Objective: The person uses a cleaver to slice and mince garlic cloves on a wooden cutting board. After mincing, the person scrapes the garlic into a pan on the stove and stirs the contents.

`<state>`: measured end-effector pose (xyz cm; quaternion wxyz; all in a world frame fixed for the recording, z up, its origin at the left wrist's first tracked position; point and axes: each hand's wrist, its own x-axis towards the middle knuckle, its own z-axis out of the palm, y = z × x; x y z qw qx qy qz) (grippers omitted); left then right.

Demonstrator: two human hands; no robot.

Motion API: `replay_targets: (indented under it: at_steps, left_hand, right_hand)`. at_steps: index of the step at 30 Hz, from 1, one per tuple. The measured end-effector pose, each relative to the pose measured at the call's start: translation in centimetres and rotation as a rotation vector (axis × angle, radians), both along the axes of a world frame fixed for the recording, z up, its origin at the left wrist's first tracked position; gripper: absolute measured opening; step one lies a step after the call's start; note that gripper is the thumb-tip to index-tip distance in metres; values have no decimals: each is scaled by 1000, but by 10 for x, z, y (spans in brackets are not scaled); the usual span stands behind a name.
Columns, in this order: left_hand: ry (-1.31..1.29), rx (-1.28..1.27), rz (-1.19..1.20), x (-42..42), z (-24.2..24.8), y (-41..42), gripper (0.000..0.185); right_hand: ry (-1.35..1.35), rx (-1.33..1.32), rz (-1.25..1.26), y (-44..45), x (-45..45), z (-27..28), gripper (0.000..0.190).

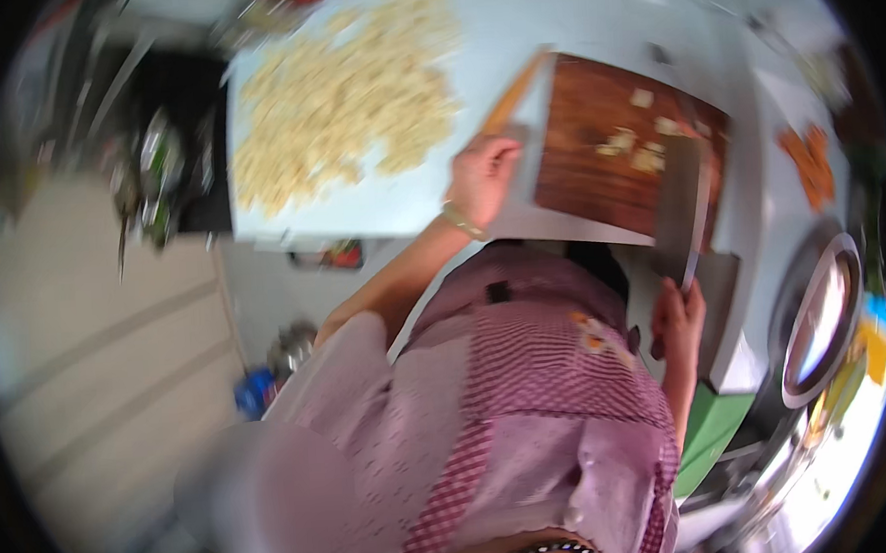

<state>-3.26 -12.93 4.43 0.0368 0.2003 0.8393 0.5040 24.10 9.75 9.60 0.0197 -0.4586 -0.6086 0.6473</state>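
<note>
In my left hand [486, 167] is one end of a long orange stick [517, 92], which looks like a carrot, though blur hides its detail. It slants away from me, left of a brown wooden cutting board [583, 145]. My right hand [676, 317] grips the handle of a cleaver [681, 204]. The broad blade reaches over the right part of the board. Several small pale chopped pieces [620, 143] lie on the wood, some close to the blade.
Many pale chopped pieces [351, 105] cover the left of the white table [497, 26]. Orange carrots [813, 163] lie at the right. Nearby is a round metal-rimmed vessel [821, 320]. A green box [710, 435] stands below the counter, and a blue object [255, 391] sits low at left.
</note>
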Motion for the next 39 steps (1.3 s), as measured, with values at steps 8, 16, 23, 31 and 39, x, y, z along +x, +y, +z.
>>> replay_targets:
  at_steps: [8,16,23,31,39]
  left_hand:
    - [-203,234,844,50,-41,-252,8]
    - [-464,-636,1153,55,-186,-465,58]
    - [-221,-990,1400,45,-79,-372,62]
    - [163,-225,356,25,4,-171,22]
    - [253,-140,-347,15,16,60,35]
  right_hand:
    - [101,-23,194,-3,-34,5,18]
    - [85,42,311,-4,-63,16,19]
    - [62,167,85,7,-24,15,26]
    - [-62,275,-84,13,7,-3,34]
    - [-148,330,-83,17,0,-9,41]
